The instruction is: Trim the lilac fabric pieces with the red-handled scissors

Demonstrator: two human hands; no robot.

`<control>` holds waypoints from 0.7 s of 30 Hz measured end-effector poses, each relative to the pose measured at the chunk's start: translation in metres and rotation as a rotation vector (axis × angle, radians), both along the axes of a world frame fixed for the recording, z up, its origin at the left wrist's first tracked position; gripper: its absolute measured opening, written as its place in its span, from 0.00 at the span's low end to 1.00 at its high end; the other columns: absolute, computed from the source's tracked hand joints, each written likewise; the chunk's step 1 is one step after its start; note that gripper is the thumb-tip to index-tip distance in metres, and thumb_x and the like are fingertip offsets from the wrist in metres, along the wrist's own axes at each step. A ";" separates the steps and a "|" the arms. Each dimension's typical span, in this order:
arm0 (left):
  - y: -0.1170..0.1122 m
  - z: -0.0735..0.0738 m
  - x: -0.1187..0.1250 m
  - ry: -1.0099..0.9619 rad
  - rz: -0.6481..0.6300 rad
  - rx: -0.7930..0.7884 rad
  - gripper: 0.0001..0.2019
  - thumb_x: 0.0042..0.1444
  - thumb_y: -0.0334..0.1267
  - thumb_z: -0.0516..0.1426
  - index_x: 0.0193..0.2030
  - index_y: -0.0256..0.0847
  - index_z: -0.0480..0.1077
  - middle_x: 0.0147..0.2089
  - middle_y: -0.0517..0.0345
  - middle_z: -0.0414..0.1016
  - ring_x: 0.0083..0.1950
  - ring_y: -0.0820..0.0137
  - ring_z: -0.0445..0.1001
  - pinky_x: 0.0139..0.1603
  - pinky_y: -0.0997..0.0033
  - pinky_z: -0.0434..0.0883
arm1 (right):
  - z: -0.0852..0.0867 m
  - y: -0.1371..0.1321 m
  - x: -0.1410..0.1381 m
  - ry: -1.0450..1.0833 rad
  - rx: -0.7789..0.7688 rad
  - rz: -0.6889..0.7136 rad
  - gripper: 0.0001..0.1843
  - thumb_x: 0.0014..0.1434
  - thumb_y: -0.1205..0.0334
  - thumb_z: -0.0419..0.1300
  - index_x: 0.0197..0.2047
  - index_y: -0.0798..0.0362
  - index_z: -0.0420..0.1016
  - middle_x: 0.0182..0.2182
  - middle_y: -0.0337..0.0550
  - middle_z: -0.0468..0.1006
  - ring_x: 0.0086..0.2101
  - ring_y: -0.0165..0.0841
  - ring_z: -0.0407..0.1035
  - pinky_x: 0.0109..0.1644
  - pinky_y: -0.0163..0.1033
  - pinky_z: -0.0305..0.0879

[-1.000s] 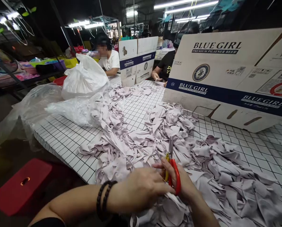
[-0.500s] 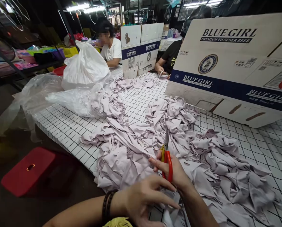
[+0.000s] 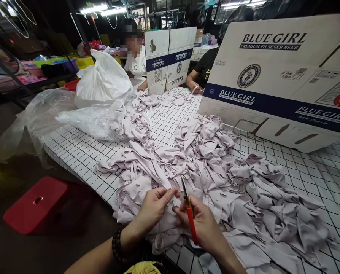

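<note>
Scissors with red and yellow handles and slim metal blades (image 3: 191, 220) are located in the right hand (image 3: 205, 224), above the near edge of the fabric heap. The fingers of the right hand are curled around the handles; the blades point away from the wearer. The left hand (image 3: 151, 209) is just beside the scissors, thumb and forefinger pressed together on a thin, pale lilac-grey fabric piece (image 3: 158, 171). A dark beaded bracelet (image 3: 117, 245) encircles the left wrist.

Beneath and beyond both hands, a loose heap of pale lilac-grey cloth pieces (image 3: 272, 205) spreads across a white table surface with a black grid pattern (image 3: 162, 127). A bulging white plastic bag (image 3: 101, 82) and a crumpled clear plastic bag (image 3: 50, 108) occupy the left side of the table; the clear bag hangs over the edge.

A large white cardboard carton with a dark blue band (image 3: 272, 76) stands at the right. A smaller carton of similar print (image 3: 170, 61) stands at the far side. A person in black (image 3: 204, 66) is partly hidden behind the large carton; a person in white (image 3: 138, 64) sits beside the smaller one. A red block-shaped stool (image 3: 35, 207) is on the floor at left.
</note>
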State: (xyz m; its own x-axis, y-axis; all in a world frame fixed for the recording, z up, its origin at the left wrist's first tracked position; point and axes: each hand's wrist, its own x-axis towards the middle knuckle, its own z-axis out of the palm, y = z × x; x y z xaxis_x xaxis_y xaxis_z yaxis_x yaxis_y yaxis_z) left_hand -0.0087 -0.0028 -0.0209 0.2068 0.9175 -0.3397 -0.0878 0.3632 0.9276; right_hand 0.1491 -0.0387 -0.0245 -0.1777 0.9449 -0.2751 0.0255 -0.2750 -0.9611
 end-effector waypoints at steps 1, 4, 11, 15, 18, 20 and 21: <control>-0.002 0.001 -0.002 -0.007 0.000 -0.016 0.23 0.50 0.56 0.62 0.36 0.33 0.76 0.26 0.60 0.72 0.20 0.81 0.54 0.20 0.79 0.51 | 0.000 0.003 0.004 0.020 0.004 -0.023 0.15 0.53 0.52 0.67 0.31 0.50 0.67 0.29 0.41 0.77 0.29 0.34 0.71 0.33 0.37 0.68; -0.007 0.004 -0.011 -0.041 -0.028 -0.011 0.24 0.53 0.55 0.60 0.43 0.33 0.74 0.30 0.58 0.73 0.18 0.84 0.49 0.18 0.79 0.46 | 0.002 0.018 0.013 0.056 0.080 -0.137 0.15 0.53 0.51 0.67 0.31 0.50 0.66 0.48 0.50 0.77 0.44 0.40 0.73 0.49 0.44 0.68; -0.017 0.034 -0.022 0.025 -0.204 0.094 0.20 0.60 0.53 0.55 0.32 0.35 0.68 0.21 0.67 0.57 0.19 0.81 0.52 0.19 0.79 0.49 | 0.000 0.059 -0.019 0.095 0.322 0.102 0.11 0.49 0.62 0.68 0.30 0.50 0.68 0.37 0.43 0.79 0.33 0.34 0.72 0.37 0.37 0.68; -0.020 0.038 -0.027 0.065 -0.197 0.141 0.18 0.62 0.51 0.55 0.38 0.35 0.72 0.30 0.58 0.70 0.23 0.80 0.59 0.23 0.79 0.57 | -0.002 0.066 -0.031 0.132 0.353 0.033 0.08 0.52 0.61 0.65 0.31 0.50 0.68 0.30 0.38 0.76 0.29 0.32 0.69 0.33 0.35 0.66; -0.019 0.034 -0.028 0.101 -0.187 0.208 0.16 0.63 0.48 0.54 0.43 0.37 0.76 0.34 0.54 0.74 0.26 0.76 0.64 0.27 0.77 0.62 | 0.004 0.064 -0.023 0.121 0.376 -0.079 0.08 0.54 0.61 0.64 0.33 0.49 0.67 0.31 0.38 0.76 0.32 0.33 0.70 0.38 0.36 0.66; -0.017 0.031 -0.027 0.189 -0.153 0.366 0.14 0.64 0.44 0.54 0.40 0.38 0.78 0.34 0.53 0.73 0.32 0.72 0.67 0.34 0.74 0.66 | 0.008 0.060 -0.017 0.057 0.399 -0.125 0.08 0.53 0.62 0.65 0.33 0.49 0.68 0.31 0.39 0.77 0.32 0.34 0.70 0.39 0.37 0.66; -0.017 0.030 -0.026 0.244 -0.113 0.464 0.13 0.63 0.42 0.55 0.39 0.39 0.79 0.37 0.52 0.72 0.36 0.71 0.68 0.38 0.72 0.67 | 0.010 0.058 -0.015 0.010 0.408 -0.134 0.08 0.52 0.62 0.65 0.33 0.49 0.68 0.31 0.39 0.77 0.32 0.34 0.70 0.39 0.37 0.66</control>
